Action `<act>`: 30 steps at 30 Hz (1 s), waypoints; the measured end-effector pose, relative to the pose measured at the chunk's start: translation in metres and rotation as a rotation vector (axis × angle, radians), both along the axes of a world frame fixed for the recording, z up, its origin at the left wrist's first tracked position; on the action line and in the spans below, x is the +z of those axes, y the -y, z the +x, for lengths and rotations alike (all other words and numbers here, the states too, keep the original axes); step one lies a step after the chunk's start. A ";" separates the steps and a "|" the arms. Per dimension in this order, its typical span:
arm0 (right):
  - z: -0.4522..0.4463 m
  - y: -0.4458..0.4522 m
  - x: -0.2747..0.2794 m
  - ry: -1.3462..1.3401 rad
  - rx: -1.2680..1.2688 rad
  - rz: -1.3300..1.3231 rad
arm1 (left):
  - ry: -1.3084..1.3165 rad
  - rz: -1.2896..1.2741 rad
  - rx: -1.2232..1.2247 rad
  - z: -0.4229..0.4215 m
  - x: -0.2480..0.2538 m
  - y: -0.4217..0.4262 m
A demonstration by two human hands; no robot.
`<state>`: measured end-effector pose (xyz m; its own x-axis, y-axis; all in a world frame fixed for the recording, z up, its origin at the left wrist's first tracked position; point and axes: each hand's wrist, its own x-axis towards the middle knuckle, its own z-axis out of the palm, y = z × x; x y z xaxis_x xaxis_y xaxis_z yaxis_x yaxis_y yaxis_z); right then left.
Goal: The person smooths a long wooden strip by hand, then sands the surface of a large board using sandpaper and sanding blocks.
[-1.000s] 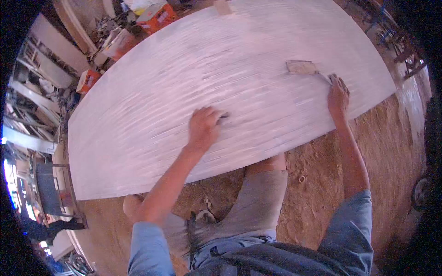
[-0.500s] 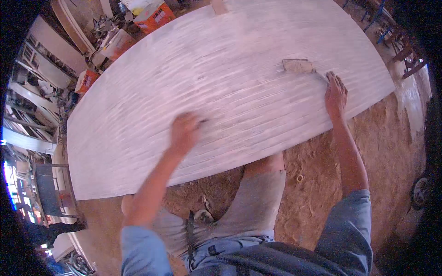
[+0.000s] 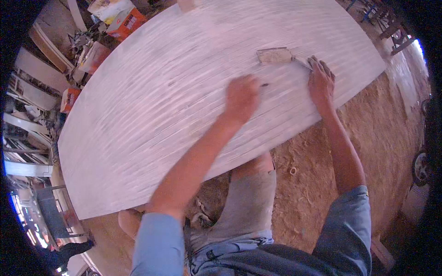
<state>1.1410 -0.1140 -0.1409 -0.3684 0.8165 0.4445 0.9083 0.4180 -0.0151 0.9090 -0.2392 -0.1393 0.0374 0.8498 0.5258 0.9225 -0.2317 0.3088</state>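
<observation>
**Both hands over a broad white panel [image 3: 152, 110], a flat-bladed tool [image 3: 275, 55] at the right**

The panel, pale and marked with long, roughly parallel streaks, spreads across most of the view in front of the person. Its far edge looks rounded, and its near edge passes over the person's legs. The flat-bladed tool is over the right part of the panel; its wide, beige blade has a darker rim along the far side, and a narrow neck runs from it towards the right hand.

The right hand [image 3: 322, 83] is partly open, its fingers extended together at the handle end of the tool; how firmly they grip it I cannot tell. The left hand [image 3: 242, 99] is blurred and mostly closed, nearer the middle of the panel and apart from the right. A small dark tip [image 3: 264, 84] shows just beside its fingers, but what the hand holds cannot be made out.

At the far edge of the panel lies a pinkish block [image 3: 186, 5]. Beyond the left side are a large orange box [image 3: 126, 25], a smaller orange box [image 3: 70, 100] and a jumble of boards [image 3: 40, 69]. Brown, uneven ground [image 3: 313, 193] shows on the near side, with a small pale ring [image 3: 293, 170] on it. A wheel [image 3: 420, 168] stands at the far right.
</observation>
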 end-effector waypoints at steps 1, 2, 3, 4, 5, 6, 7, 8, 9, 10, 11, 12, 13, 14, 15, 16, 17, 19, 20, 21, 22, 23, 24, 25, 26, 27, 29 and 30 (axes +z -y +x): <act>0.002 0.000 0.001 0.004 -0.004 0.006 | -0.066 -0.120 0.041 0.026 0.003 -0.028; 0.003 -0.001 0.000 -0.028 0.002 -0.020 | -0.133 -0.240 0.084 0.042 0.006 -0.045; 0.002 -0.001 0.000 -0.061 0.009 -0.047 | -0.132 -0.234 0.084 0.044 0.005 -0.046; 0.002 -0.001 -0.002 -0.061 0.012 -0.041 | -0.134 -0.223 0.084 0.044 0.005 -0.047; 0.003 -0.002 -0.004 -0.050 0.002 -0.038 | -0.140 -0.210 0.089 0.042 0.006 -0.046; 0.003 -0.004 -0.006 -0.041 -0.007 -0.036 | -0.139 -0.212 0.082 0.028 0.007 -0.031; 0.003 -0.005 -0.007 -0.050 -0.001 -0.033 | -0.139 -0.216 0.075 0.003 0.006 -0.003; 0.003 -0.007 -0.010 -0.061 -0.016 -0.018 | -0.087 -0.097 0.043 -0.029 -0.002 0.029; 0.003 -0.009 -0.013 -0.071 -0.029 -0.007 | -0.125 -0.224 0.071 -0.061 0.007 0.068; 0.003 -0.009 -0.014 -0.076 -0.020 -0.015 | -0.168 -0.177 0.153 -0.094 0.000 0.110; 0.004 -0.009 -0.014 -0.063 -0.027 -0.009 | -0.166 -0.164 0.194 -0.118 0.015 0.156; 0.004 -0.009 -0.013 -0.050 -0.031 -0.001 | -0.172 -0.180 0.294 -0.150 0.008 0.199; 0.003 -0.008 -0.012 -0.054 -0.017 -0.008 | -0.171 -0.251 0.346 -0.170 0.019 0.234; 0.002 -0.006 -0.011 -0.032 -0.026 0.002 | -0.157 -0.322 0.356 -0.186 0.031 0.267; 0.001 -0.006 -0.010 -0.011 -0.034 0.016 | -0.142 -0.390 0.367 -0.191 0.040 0.287; 0.002 -0.007 -0.011 -0.014 -0.039 0.019 | -0.143 -0.394 0.382 -0.190 0.040 0.295; 0.002 -0.007 -0.010 -0.018 -0.028 0.017 | -0.197 -0.387 0.337 -0.187 0.037 0.299; 0.003 -0.007 -0.009 0.019 -0.073 -0.030 | -0.210 -0.382 0.276 -0.171 0.032 0.287; 0.003 -0.008 -0.010 0.018 -0.072 -0.030 | -0.169 -0.381 0.260 -0.158 0.026 0.263; 0.004 -0.009 -0.011 0.029 -0.064 -0.029 | -0.164 -0.340 0.231 -0.142 0.026 0.237; 0.005 -0.010 -0.013 0.040 -0.057 -0.027 | -0.156 -0.297 0.201 -0.123 0.023 0.204; 0.006 -0.012 -0.014 0.045 -0.060 -0.025 | -0.152 -0.283 0.135 -0.106 0.018 0.171; 0.005 -0.012 -0.014 0.031 -0.049 -0.032 | -0.118 -0.274 0.097 -0.082 0.019 0.137; 0.005 -0.012 -0.013 0.016 -0.038 -0.038 | -0.075 -0.219 0.069 -0.064 0.002 0.104; 0.006 -0.011 -0.013 0.018 -0.037 -0.032 | -0.029 -0.120 0.008 -0.040 0.002 0.078; 0.004 -0.009 -0.009 -0.001 -0.018 -0.023 | -0.014 -0.050 0.032 -0.002 0.007 0.042; 0.002 -0.004 -0.006 -0.026 0.016 -0.012 | -0.017 -0.104 0.044 -0.001 0.017 0.043; 0.004 -0.003 -0.007 -0.024 0.010 -0.014 | -0.054 -0.120 0.020 -0.011 0.016 0.054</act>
<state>1.1449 -0.1109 -0.1475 -0.3655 0.8192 0.4419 0.9035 0.4264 -0.0429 0.8977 -0.2933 -0.1235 0.0449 0.9074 0.4179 0.9426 -0.1770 0.2831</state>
